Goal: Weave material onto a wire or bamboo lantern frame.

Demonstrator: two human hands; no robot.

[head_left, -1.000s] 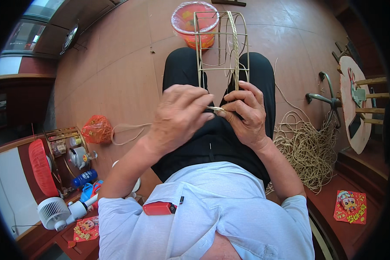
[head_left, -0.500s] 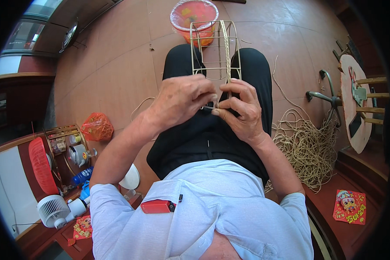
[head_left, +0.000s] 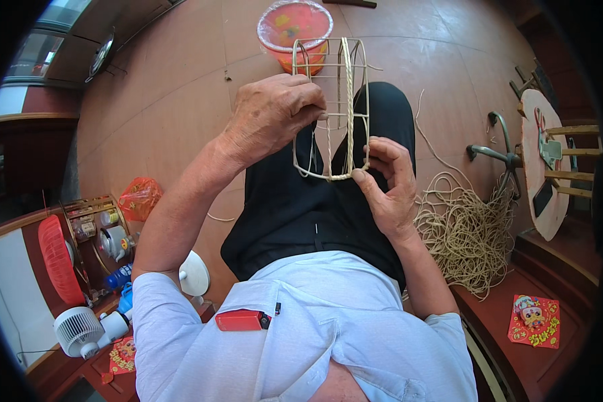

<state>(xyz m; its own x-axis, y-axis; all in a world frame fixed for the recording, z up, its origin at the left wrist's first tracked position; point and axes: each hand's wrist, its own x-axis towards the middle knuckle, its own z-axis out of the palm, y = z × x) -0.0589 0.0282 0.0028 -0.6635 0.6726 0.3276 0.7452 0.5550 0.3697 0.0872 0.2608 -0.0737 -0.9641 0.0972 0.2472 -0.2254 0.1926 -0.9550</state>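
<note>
A beige wire frame [head_left: 366,100] with rounded corners stands over my lap between my knees. Tan twisted cord [head_left: 349,87] runs lengthwise along its middle and wraps part of the near rim. My left hand [head_left: 269,115] is closed in a pinch on a strand of this cord, drawn taut up from the near rim. At the near right corner, my right hand [head_left: 390,191] grips the frame between thumb and fingers. The strand's far end is hidden behind my left hand.
A heap of loose cord [head_left: 465,234] lies on the floor at the right, beside a metal-legged stool [head_left: 496,155]. A red bucket [head_left: 295,30] stands beyond my knees. At the left are a red plastic bag [head_left: 139,198] and a white fan [head_left: 79,329].
My left hand has moved up and left, away from my right hand, pulling the strand out straight. My right hand has shifted to the frame's near right corner, baring the near rim.
</note>
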